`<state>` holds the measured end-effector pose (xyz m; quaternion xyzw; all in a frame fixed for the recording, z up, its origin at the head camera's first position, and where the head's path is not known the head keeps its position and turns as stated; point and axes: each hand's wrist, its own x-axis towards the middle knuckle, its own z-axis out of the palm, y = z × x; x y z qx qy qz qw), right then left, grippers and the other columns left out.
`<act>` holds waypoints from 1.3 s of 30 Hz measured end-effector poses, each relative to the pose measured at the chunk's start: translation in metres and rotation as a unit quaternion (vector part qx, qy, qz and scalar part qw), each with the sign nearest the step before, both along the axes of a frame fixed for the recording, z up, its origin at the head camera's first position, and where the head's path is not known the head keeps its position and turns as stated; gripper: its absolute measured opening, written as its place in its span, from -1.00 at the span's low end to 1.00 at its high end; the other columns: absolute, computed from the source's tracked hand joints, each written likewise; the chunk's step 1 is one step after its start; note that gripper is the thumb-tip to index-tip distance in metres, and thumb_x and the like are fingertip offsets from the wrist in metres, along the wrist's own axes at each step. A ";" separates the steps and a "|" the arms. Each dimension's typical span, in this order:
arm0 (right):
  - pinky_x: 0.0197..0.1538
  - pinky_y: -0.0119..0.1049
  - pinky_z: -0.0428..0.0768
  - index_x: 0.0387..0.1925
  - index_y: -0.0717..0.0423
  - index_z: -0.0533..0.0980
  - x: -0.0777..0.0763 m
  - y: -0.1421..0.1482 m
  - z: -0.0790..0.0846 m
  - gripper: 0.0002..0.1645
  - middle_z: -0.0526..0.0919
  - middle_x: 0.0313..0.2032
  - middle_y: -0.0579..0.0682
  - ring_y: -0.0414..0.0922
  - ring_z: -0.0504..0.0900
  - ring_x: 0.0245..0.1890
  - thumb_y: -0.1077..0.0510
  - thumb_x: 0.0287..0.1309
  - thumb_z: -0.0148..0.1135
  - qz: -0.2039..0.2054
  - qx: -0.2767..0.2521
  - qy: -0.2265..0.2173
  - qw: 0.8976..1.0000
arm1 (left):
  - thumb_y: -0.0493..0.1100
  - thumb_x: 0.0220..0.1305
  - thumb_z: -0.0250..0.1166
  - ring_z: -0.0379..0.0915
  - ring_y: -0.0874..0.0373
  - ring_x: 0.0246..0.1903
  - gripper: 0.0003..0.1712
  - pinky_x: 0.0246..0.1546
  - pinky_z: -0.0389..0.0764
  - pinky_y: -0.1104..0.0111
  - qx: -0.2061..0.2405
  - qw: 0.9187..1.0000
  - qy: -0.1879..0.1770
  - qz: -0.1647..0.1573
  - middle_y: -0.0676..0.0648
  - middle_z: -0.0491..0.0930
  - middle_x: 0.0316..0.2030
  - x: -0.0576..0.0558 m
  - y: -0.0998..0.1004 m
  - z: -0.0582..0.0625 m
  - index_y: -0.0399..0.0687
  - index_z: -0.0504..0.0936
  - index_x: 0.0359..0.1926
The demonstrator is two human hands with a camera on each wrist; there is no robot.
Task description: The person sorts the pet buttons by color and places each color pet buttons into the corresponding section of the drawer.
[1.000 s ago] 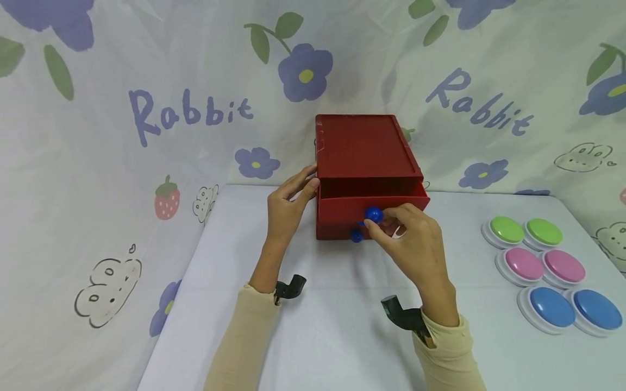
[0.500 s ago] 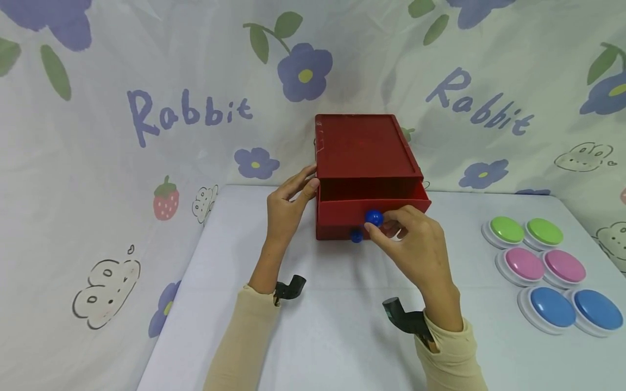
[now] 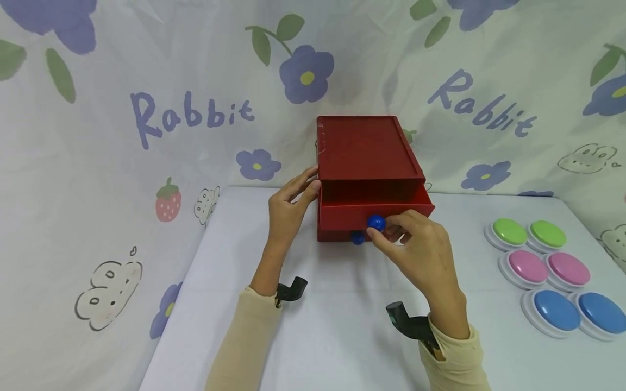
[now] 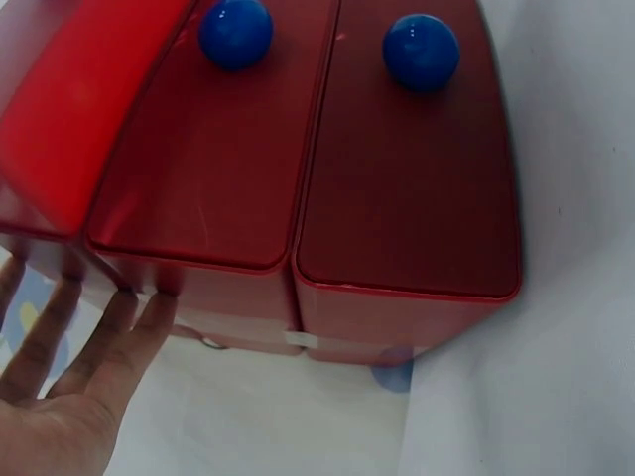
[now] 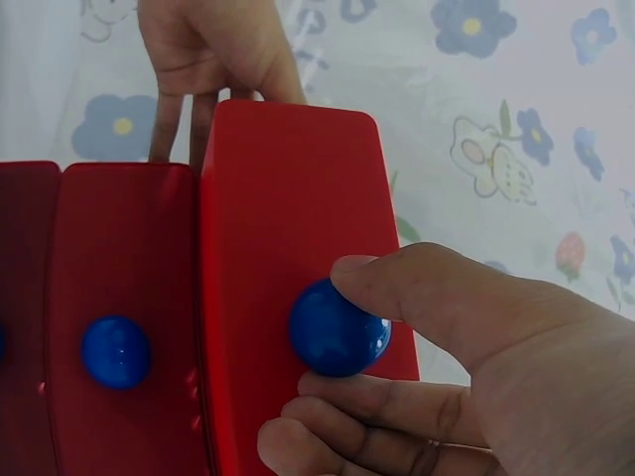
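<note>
A red drawer cabinet (image 3: 367,146) stands at the back of the table, with its top drawer (image 3: 344,218) partly pulled out. My right hand (image 3: 420,252) pinches that drawer's round blue knob (image 5: 337,329) between thumb and index finger. Along the cabinet's left side lies my left hand (image 3: 289,212), its extended fingers touching the wall near the front edge; the left wrist view shows these fingers (image 4: 104,337) spread on the side. Two lower drawers stay closed, each with a blue knob (image 4: 421,52). Inside the top drawer, the visible part is dark, and its contents cannot be made out.
To the right, pairs of round push buttons sit on the white table (image 3: 337,336): green (image 3: 509,232), pink (image 3: 528,266) and blue (image 3: 556,309). A patterned curtain (image 3: 195,65) hangs right behind the cabinet. Black wrist mounts (image 3: 408,323) project from both sleeves.
The top drawer has slid further out toward me, with my right hand moving back slightly on its knob. My left hand has stayed against the cabinet side.
</note>
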<state>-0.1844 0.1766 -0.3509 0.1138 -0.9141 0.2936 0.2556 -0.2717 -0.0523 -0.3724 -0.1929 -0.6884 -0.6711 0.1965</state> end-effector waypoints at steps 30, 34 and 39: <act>-0.42 -0.25 0.58 -0.40 0.12 0.71 0.007 0.002 0.007 -0.75 0.68 -0.47 -0.08 -0.15 0.57 -0.47 0.06 -0.04 0.61 0.003 0.019 -0.028 0.999 | -0.27 0.37 0.31 0.63 0.12 0.03 -0.59 -0.10 0.69 0.31 -0.014 1.000 0.005 0.009 -0.11 0.62 0.15 0.002 0.000 0.001 -0.22 0.61 0.22; -0.42 -0.24 0.59 -0.41 0.11 0.71 0.008 0.002 0.007 -0.74 0.68 -0.46 -0.08 -0.14 0.57 -0.47 0.05 -0.04 0.61 0.005 0.024 -0.033 0.999 | -0.27 0.37 0.31 0.63 0.12 0.04 -0.58 -0.09 0.69 0.30 -0.014 1.000 0.007 0.010 -0.10 0.62 0.15 0.002 0.000 0.001 -0.22 0.61 0.22; -0.42 -0.24 0.58 -0.40 0.12 0.71 0.009 0.002 0.008 -0.73 0.68 -0.46 -0.08 -0.14 0.57 -0.47 0.04 -0.05 0.61 0.002 0.030 -0.038 0.999 | -0.27 0.37 0.31 0.62 0.13 0.04 -0.58 -0.09 0.69 0.31 -0.015 1.000 0.008 0.010 -0.09 0.62 0.15 0.002 0.000 0.000 -0.21 0.61 0.23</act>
